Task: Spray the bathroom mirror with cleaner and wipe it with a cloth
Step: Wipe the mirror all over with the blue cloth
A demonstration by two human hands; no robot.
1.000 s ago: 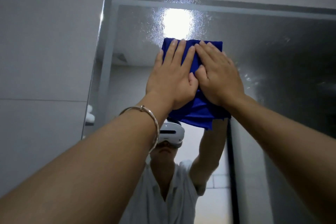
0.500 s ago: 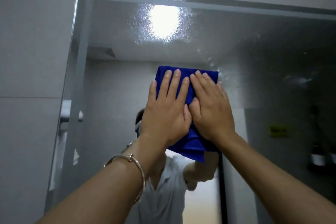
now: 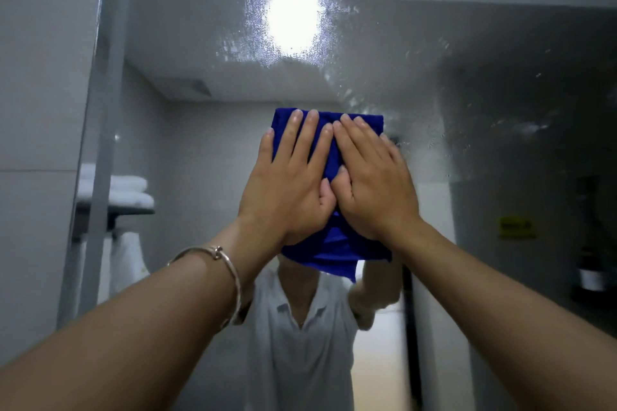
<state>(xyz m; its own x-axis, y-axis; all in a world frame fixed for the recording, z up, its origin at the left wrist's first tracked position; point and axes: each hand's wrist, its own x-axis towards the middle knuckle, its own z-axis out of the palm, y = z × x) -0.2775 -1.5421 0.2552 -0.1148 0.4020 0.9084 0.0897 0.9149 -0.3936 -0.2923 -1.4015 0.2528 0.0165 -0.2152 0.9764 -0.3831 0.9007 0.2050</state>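
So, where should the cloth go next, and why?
Probably slide the cloth up and to the right. The left hand and right hand press it flat on the mirror, and spray droplets show beside it on the right and above, around the reflected light.

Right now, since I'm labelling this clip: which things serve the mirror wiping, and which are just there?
In use: blue cloth, mirror, left hand, right hand, both pressing the cloth flat.
Just there: silver bracelet; reflected folded white towels, yellow sign, dark bottle.
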